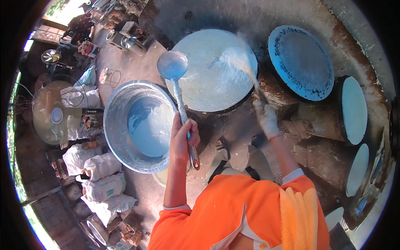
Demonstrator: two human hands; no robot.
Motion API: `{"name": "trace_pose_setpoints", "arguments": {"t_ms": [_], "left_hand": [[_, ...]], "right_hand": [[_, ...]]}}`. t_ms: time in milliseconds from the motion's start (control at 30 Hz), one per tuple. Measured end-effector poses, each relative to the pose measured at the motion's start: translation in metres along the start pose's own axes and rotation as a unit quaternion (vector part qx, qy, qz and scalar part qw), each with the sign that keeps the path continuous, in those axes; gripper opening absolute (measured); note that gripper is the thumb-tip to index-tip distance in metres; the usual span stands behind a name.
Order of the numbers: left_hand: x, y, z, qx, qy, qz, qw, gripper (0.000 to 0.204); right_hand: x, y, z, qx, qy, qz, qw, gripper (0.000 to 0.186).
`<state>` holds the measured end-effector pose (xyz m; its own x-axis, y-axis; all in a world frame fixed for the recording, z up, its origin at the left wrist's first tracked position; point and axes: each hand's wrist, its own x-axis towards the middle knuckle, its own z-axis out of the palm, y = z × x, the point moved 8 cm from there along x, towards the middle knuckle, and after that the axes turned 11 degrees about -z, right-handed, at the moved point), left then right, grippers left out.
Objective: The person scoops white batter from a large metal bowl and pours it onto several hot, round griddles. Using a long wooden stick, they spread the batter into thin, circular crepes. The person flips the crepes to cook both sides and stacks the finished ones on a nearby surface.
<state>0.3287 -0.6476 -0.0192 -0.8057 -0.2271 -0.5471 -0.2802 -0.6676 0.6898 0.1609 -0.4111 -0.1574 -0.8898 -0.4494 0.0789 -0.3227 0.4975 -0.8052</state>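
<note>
My left hand [185,135] is closed round the handle of a metal ladle [172,62], raised between a large metal basin and a round griddle. The basin [139,129] holds white liquid. The griddle [187,87] has a pale white layer across it, with a wet streaked patch at upper right. My right hand [266,121], in a pale soiled glove and blurred, is closed on a long pale implement [253,79] that reaches over the griddle's right side; its far end is smeared by motion.
A dark-speckled round griddle [300,62] is at upper right. Dark drums [312,121] with pale round tops stand down the right side along a curved wall. A standing fan [57,115], white sacks [102,171] and cluttered metalware [131,41] line the left.
</note>
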Motion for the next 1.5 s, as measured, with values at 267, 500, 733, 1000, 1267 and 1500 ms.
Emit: {"name": "trace_pose_setpoints", "arguments": {"t_ms": [267,500,733,1000,1267,1500], "left_hand": [[0.002,0.003,-0.011,-0.043,-0.027,-0.016,0.999,0.035],[0.004,-0.008,-0.002,-0.035,0.003,-0.052,0.998,0.034],[0.123,0.052,0.018,0.118,-0.028,-0.063,0.991,0.03],[0.077,0.013,-0.018,0.249,0.056,-0.037,0.966,0.017],[0.003,-0.042,-0.036,0.199,0.076,-0.094,0.973,0.017],[-0.025,-0.023,0.045,-0.598,-0.217,-0.227,0.738,0.029]], "right_hand": [[-0.032,0.001,0.018,-0.075,0.064,0.025,0.995,0.041],[-0.018,-0.073,0.034,-0.087,-0.08,-0.013,0.993,0.041],[0.017,-0.016,0.023,-0.131,-0.074,-0.107,0.983,0.037],[-0.052,-0.006,0.055,0.25,-0.141,0.048,0.957,0.024],[-0.064,-0.036,0.062,-0.026,-0.038,0.007,0.999,0.042],[-0.068,-0.086,0.038,0.463,-0.174,0.221,0.84,0.037]]}}
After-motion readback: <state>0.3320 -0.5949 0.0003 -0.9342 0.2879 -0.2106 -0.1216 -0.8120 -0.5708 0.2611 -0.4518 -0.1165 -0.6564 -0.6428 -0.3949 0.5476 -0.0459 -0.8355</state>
